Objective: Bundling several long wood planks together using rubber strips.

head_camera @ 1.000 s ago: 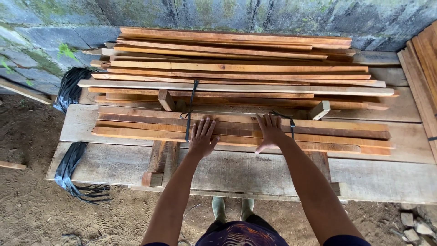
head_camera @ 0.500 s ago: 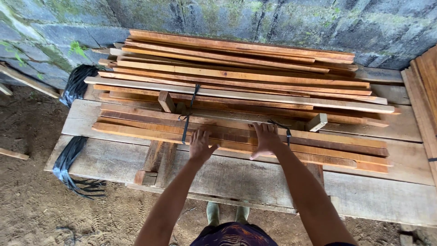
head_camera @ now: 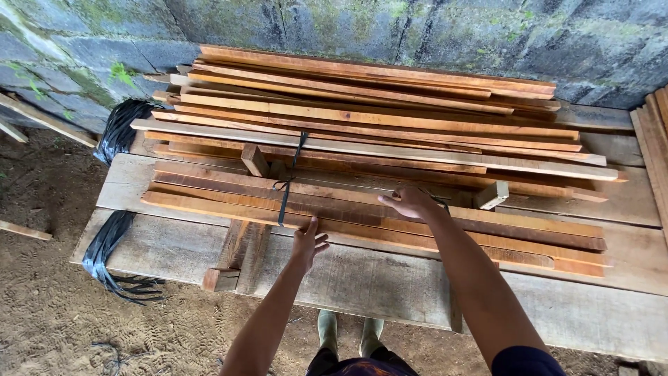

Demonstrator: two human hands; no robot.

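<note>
My left hand spread, fingertips on front slat mid-frame; right hand cupped loosely over neighbouring slats. One black strap tied round bundle; right end unstrapped on worktop.

We see no packages, labels, signs or screens anywhere in this view.
</note>
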